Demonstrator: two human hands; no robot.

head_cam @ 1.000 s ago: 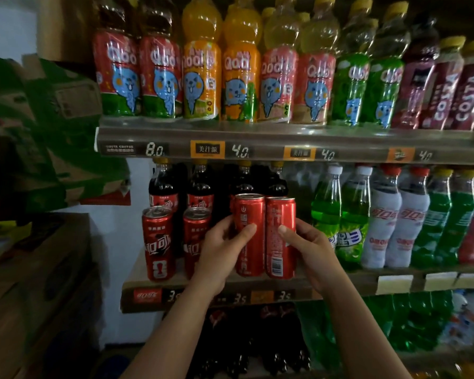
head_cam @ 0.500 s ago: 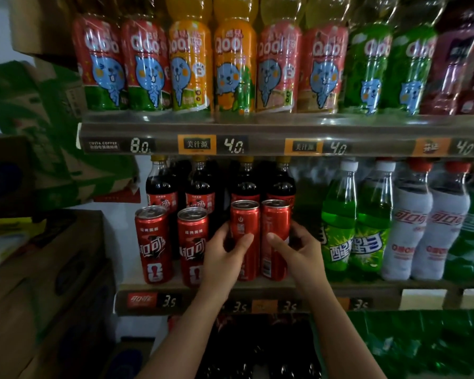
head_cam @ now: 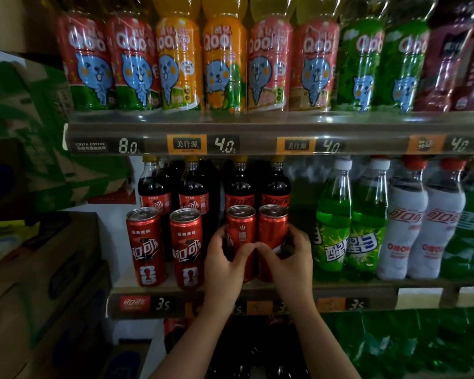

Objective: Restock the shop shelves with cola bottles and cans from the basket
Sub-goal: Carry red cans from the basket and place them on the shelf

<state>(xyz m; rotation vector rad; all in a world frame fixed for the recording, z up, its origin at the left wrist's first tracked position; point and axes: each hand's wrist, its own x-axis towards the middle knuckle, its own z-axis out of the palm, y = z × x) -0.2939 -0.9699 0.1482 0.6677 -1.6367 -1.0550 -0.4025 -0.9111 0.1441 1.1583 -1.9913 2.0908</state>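
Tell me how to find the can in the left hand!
Find the middle shelf, below the Qoo bottles. Four red cans stand in a row there; the can is third from the left. Only it has the left hand curled round it.

Juice bottles: "Qoo"; shelf tag: "4.0".
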